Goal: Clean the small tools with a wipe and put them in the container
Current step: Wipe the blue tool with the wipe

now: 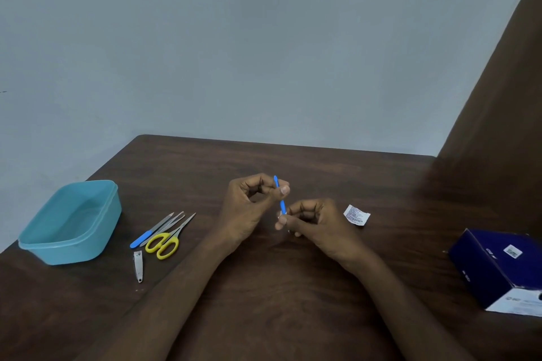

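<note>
Fingers of the left hand pinch the blue tool near its upper end; right-hand fingers grip its lower end, perhaps through a wipe. It stands nearly upright above the counter, the container well off left.

Container left of scissors; box far right

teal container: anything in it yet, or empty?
Empty. The container sits lidless and upright, bare bottom showing. The scissors and clipper lie on the table beside it.
</note>
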The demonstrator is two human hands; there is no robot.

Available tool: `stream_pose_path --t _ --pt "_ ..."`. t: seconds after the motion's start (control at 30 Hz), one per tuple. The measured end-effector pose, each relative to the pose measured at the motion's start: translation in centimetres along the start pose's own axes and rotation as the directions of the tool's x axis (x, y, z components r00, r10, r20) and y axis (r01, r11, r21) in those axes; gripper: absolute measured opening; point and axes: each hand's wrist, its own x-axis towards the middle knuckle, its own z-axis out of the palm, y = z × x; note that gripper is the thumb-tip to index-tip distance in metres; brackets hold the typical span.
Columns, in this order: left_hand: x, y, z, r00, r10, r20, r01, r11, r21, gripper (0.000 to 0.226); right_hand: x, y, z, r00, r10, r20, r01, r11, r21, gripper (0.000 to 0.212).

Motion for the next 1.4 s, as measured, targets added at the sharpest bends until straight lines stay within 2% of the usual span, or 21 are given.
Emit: stream_pose_path --t 0.07,0.13,0.17,0.27,0.37,0.47,0.67,0.9,0.97,1.07,1.13,1.2,1.3,1.4 --pt "-0.1 -0.3 0.0 1.000 0.025 -0.016 -0.024 0.998 0.064 0.031 0.0 0.0 0.0 1.000 -0.009 0.014 0.009 1.000 -0.006 0.013" --pt "-0.1 -0.5 0.1 0.999 0.030 -0.031 -0.027 0.995 0.099 0.013 0.0 -0.1 0.2 0.998 -0.050 -0.038 0.051 0.998 0.037 0.013" --pt "-0.1 -0.4 0.0 1.000 0.021 -0.022 -0.018 0.994 0.109 0.008 0.2 -0.2 0.4 0.992 -0.070 -0.102 0.081 0.991 0.107 0.012" --pt "-0.4 -0.2 0.1 0.998 -0.027 0.049 0.018 0.984 0.176 0.028 0.7 -0.5 1.1 0.954 -0.016 -0.301 0.139 0.909 0.392 0.011" --pt "-0.6 -0.4 0.3 0.991 -0.041 0.124 0.005 0.962 0.274 0.021 1.2 -0.2 1.3 0.928 0.084 -0.362 0.127 0.844 0.521 0.015" --pt "-0.5 -0.8 0.4 0.989 -0.004 0.149 -0.040 0.957 0.288 0.014 1.3 0.2 1.5 0.926 0.108 -0.361 0.103 0.849 0.518 0.016" --pt "-0.3 -1.3 0.2 0.991 0.022 0.133 -0.063 0.947 0.314 0.017 1.5 0.7 1.6 0.927 0.085 -0.365 0.090 0.895 0.437 0.019" --pt "-0.6 -1.1 0.4 0.986 0.060 0.154 -0.121 0.897 0.425 0.011 1.8 0.4 -0.2 0.823 0.149 -0.549 0.173 0.853 0.492 0.012" --pt "-0.6 -1.2 0.4 0.988 0.071 0.136 -0.125 0.886 0.446 0.011 1.8 0.6 -0.4 0.836 0.142 -0.530 0.151 0.869 0.471 0.014" --pt "-0.6 -1.3 0.3 0.989 0.084 0.121 -0.131 0.876 0.465 0.012 1.4 0.9 0.2 0.907 0.128 -0.402 0.062 0.902 0.427 0.018" --pt "-0.5 -1.3 0.4 0.987 0.095 0.129 -0.145 0.868 0.474 0.012 1.4 0.9 0.4 0.919 0.127 -0.374 0.038 0.913 0.405 0.017" --pt "-0.5 -1.4 0.4 0.987 0.087 0.135 -0.141 0.873 0.467 0.012 1.5 0.6 -0.1 0.890 0.110 -0.443 0.087 0.912 0.401 0.015" --pt "-0.5 -1.6 0.3 0.984 0.081 0.161 -0.149 0.865 0.479 0.012 1.8 0.1 -1.3 0.811 0.165 -0.561 0.199 0.824 0.531 0.018" --pt "-0.5 -1.7 0.4 0.984 0.078 0.163 -0.150 0.859 0.490 0.012 1.7 0.2 -1.6 0.778 0.192 -0.599 0.253 0.776 0.578 0.008"
